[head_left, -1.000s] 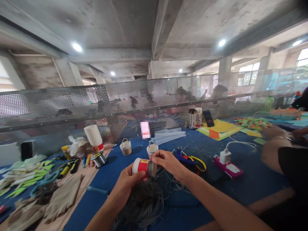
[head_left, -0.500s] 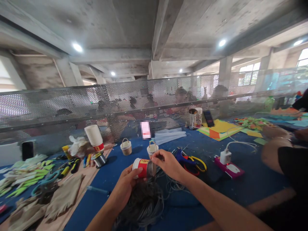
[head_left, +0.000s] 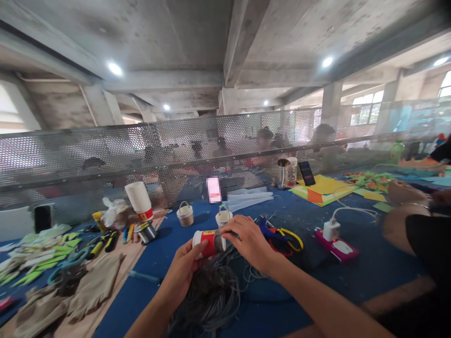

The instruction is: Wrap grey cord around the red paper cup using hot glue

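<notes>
My left hand (head_left: 185, 265) is wrapped round a paper cup (head_left: 208, 243) with a red band, tipped on its side. Grey cord (head_left: 220, 243) is wound round the cup's right end. At that end my right hand (head_left: 248, 239) has its fingers bent together in a pinch on the cord; the fingertips partly hide it. A loose heap of grey cord (head_left: 214, 295) lies on the blue table below both hands. Just behind the hands stand two small pale buckets with handles, one bucket (head_left: 185, 214) on the left and another bucket (head_left: 224, 217) by my right fingers.
Pliers (head_left: 287, 239) with coloured handles lie right of my hand, near a magenta power bank (head_left: 336, 246). On the left are a wire spool (head_left: 146, 232), stacked paper cups (head_left: 138, 197), scissors (head_left: 66, 267) and gloves (head_left: 93, 286). A neighbour's arm (head_left: 403, 225) rests at the right.
My right hand has turned over slightly at the cup's wound end, its back now more upward. The cup has shifted a little to the left in my left hand.
</notes>
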Available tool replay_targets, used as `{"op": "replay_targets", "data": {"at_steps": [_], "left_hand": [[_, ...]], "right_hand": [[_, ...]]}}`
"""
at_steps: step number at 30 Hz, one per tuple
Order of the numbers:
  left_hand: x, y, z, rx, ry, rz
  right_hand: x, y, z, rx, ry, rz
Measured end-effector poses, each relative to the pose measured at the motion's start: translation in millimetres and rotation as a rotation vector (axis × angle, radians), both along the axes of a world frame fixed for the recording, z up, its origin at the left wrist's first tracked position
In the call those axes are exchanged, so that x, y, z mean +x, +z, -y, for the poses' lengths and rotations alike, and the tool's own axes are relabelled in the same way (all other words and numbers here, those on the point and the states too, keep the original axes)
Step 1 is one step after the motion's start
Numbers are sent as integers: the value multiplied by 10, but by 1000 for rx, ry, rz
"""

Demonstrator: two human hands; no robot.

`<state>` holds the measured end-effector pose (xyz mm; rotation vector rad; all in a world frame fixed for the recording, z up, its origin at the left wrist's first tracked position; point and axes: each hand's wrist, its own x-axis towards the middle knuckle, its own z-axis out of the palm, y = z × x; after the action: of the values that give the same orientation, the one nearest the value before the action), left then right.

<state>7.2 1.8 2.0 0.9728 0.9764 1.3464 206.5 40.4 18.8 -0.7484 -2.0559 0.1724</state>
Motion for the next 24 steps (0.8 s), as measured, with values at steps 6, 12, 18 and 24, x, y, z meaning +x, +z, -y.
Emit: {"op": "replay_targets", "data": {"at_steps": [6,12,18,24], "left_hand": [[32,51,15,-14,19,8],[16,18,-2,14,-4,13],[24,-2,9,-15,-13,-20],[34,-66,-33,4,41,-98]], "right_hand": [[-11,34,33,43,-14,5],[-37,28,41,48,35,-63],[-35,22,30,33,28,-86],[-30,10,9,24,12,-85]]}}
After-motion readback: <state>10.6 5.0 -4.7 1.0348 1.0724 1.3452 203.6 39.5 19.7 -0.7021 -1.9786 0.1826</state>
